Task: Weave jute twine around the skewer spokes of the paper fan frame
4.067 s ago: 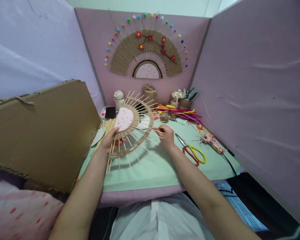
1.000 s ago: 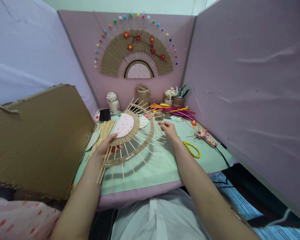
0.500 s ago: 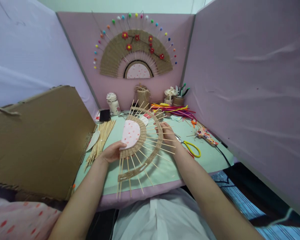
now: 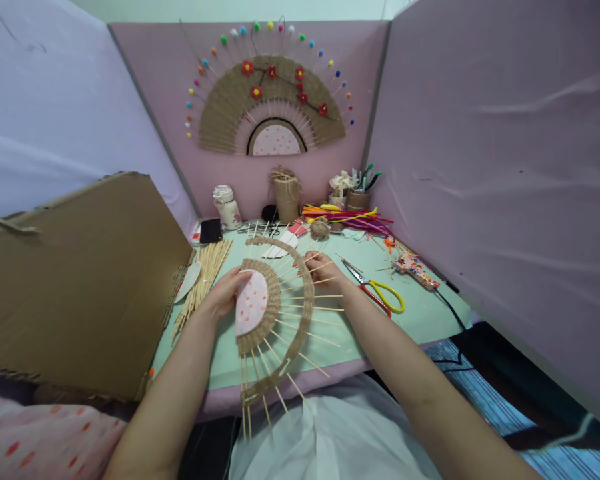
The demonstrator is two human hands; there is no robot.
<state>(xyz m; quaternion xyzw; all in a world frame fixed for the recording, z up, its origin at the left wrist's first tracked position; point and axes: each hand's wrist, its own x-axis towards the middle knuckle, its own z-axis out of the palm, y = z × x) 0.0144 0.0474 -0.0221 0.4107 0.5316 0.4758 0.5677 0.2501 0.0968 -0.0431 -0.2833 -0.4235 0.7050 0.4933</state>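
A half-round woven fan [image 4: 270, 328] is held tilted above the table's front, its flat side to the left. It has a pink-spotted white centre, a woven twine border, bare sticks fanning out and an outer twine band [image 4: 307, 307]. At the flat edge my left hand [image 4: 226, 291] grips the centre, thumb on top. My right hand [image 4: 323, 268] has its fingers curled at the upper right of the outer band, among the sticks; its fingertips are partly hidden. Scissors [image 4: 373, 287] with red and yellow handles lie open beside my right forearm.
Bundled sticks [image 4: 207, 277] and a large cardboard sheet [image 4: 80, 280] are on the left. Behind are a twine ball [image 4: 319, 229], a white bottle [image 4: 227, 208] and colourful pipe cleaners [image 4: 350, 217]. A glue gun [image 4: 415, 270] lies right. A finished fan [image 4: 275, 100] hangs on the back panel.
The fan has come down and nearer to me, turning so its sticks point lower. My left hand has shifted up along the flat edge; my right hand has moved slightly left.
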